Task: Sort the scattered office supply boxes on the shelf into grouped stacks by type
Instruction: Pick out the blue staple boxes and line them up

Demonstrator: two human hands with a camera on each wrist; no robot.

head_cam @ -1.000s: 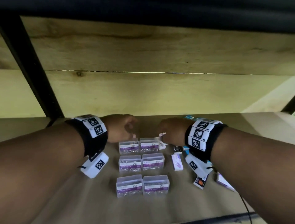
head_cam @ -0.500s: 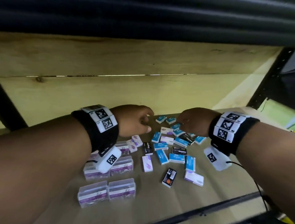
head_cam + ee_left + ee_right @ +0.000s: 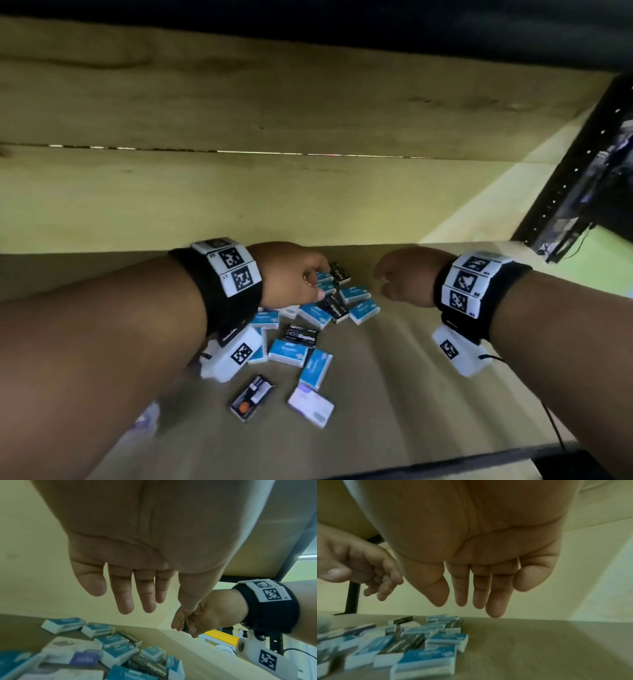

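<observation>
Both my hands hang relaxed, holding nothing: left hand (image 3: 291, 274) over the boxes (image 3: 356, 294), right hand (image 3: 407, 277) beside them; I'd pinch one blue box by its edges.

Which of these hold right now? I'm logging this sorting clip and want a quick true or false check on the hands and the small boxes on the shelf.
1. Both hands hold nothing. True: the left hand and right hand hang with relaxed fingers above the shelf.
2. The small boxes are already in neat stacks by type. False: the blue boxes and black boxes lie mixed in a loose pile.
3. A white and purple box lies at the near edge of the pile. True.
4. The right hand presses a blue box flat. False: it hovers to the right of the pile, touching none.
</observation>
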